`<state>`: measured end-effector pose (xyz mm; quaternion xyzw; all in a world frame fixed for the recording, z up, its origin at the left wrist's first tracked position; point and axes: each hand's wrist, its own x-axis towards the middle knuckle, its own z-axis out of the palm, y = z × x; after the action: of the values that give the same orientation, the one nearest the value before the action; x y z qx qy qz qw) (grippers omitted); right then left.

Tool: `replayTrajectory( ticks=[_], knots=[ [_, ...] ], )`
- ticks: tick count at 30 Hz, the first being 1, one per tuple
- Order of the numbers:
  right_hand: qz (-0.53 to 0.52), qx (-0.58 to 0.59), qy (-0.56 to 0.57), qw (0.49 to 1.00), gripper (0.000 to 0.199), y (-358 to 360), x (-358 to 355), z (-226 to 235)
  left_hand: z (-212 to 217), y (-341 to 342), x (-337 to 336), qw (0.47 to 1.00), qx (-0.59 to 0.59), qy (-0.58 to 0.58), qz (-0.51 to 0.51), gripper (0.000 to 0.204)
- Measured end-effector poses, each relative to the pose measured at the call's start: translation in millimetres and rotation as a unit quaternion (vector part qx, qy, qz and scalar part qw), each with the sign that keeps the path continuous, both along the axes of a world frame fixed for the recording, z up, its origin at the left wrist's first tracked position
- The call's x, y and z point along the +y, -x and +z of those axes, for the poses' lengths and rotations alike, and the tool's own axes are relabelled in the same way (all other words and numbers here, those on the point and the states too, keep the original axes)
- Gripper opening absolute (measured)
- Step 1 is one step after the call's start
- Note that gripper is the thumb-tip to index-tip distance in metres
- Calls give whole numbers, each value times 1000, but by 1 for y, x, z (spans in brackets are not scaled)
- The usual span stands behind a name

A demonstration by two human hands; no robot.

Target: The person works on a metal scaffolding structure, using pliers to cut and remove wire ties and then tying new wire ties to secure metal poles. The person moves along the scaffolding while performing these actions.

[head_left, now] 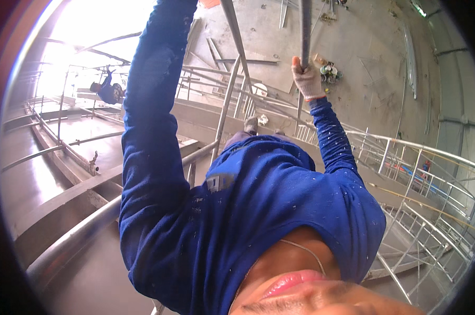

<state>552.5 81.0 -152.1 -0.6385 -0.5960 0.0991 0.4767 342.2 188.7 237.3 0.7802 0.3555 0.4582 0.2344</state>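
My right hand (308,83) wears a pale knitted glove. Its fingers are wrapped round a long grey metal pole (305,29), which runs up out of the picture. The thumb looks bare and lies along the pole. My left arm, in a paint-spotted blue sleeve (156,79), stretches up past the top edge, so the left hand is out of sight. Close beside that arm run a slanting metal tube (232,26) and a scaffold rail (227,105). My shoe (251,125) shows near a pale beam below me.
Far below lies a concrete floor (353,42) with long metal lengths (409,58) on it. White scaffold frames (421,157) stand to the right. Steel beams (64,199) and a thick tube (85,231) cross the left, where a person in blue (110,93) is among the rails.
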Motion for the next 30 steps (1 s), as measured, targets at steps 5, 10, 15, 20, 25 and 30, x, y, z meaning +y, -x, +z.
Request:
replayTrajectory(
  ticks=[5, 10, 15, 20, 25, 30],
  knots=[
    [-35, -3, -8, 999, 33, -43, -35, -34, -57, -7, 4, 991, 131, -26, 32, 28],
    [-55, 92, 12, 994, 32, -106, -71, -51, -176, 51, 25, 956, 287, 31, -48, 53],
    [-71, 284, 6, 956, 37, -153, -81, -1, -276, 104, -6, 924, 38, 378, 35, 54],
    [-55, 373, -69, 923, 40, -214, -95, 36, -409, 141, -14, 843, -52, 528, 87, 40],
    [-39, 353, -97, 930, 45, -247, -106, 119, -511, 147, -47, 770, -15, 634, 67, 43],
    [2, 302, -63, 951, 57, -288, -128, 229, -611, 123, -71, 703, -1, 705, 94, 60]
  ],
)
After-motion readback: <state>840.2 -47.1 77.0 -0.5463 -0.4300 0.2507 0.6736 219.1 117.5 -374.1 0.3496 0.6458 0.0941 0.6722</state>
